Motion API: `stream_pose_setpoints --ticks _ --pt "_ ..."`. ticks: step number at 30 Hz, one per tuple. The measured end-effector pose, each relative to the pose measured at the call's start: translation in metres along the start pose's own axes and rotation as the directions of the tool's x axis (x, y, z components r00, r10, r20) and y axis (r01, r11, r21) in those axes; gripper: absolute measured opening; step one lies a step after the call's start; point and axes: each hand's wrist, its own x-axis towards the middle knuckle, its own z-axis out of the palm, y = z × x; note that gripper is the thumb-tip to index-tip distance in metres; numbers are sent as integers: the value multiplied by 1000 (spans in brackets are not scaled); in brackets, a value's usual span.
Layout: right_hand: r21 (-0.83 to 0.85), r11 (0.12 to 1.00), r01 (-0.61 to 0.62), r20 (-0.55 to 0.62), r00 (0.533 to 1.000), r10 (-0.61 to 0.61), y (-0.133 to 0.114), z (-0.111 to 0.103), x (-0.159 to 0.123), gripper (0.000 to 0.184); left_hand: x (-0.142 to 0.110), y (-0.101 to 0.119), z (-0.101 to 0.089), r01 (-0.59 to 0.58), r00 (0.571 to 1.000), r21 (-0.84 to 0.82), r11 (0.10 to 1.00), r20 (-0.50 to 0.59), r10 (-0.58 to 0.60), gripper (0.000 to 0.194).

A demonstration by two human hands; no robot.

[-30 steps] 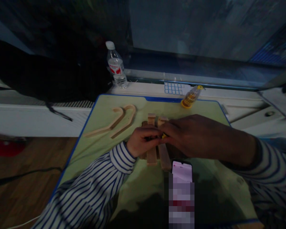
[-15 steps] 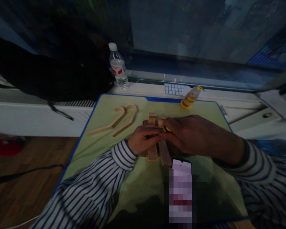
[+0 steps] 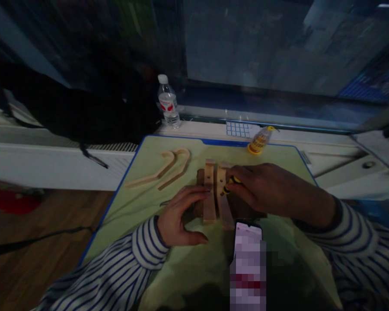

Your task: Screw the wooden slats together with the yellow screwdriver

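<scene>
The two wooden strips (image 3: 210, 205) lie side by side near the middle of the tabletop (image 3: 178, 276), across a dark brown block (image 3: 245, 208). The hands are apart from each other. The left hand (image 3: 178, 218) is half open, thumb well away from the fingers; its fingertips touch the left strip from 9 o'clock. The right hand (image 3: 262, 188) comes from 3 o'clock, its fingers closed on a yellow-and-black hand tool (image 3: 235, 179), whose lower end is at the right strip, close to a hole.

From the strips, two hooked wooden pieces (image 3: 181, 166) lie at 10 o'clock, and a phone (image 3: 248, 237) is at 5 o'clock, close to the right strip. A bottle with yellow cap (image 3: 258, 141) stands between 1 and 2 o'clock, near the far blue edge. Beyond this edge, at 11 o'clock, is a water bottle (image 3: 169, 106). Free surface is between the hooked pieces and the yellow-capped bottle.
</scene>
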Motion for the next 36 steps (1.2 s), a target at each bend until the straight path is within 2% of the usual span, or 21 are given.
stream_pose_setpoints --ticks 6,15,30,36 --pt "25 999 -31 11 999 31 0 -1 -1 33 2 4 10 -1 994 140 990 -107 16 57" --pt "17 999 -31 22 999 31 -2 -1 -2 32 3 5 10 -82 990 183 980 -99 101 46" --pt "7 1000 -21 -7 1000 21 -2 -2 -3 33 5 8 10 -77 990 206 976 -104 100 45" --pt "7 1000 -15 -6 1000 15 0 0 -2 31 2 5 8 -58 995 133 989 -78 69 48"
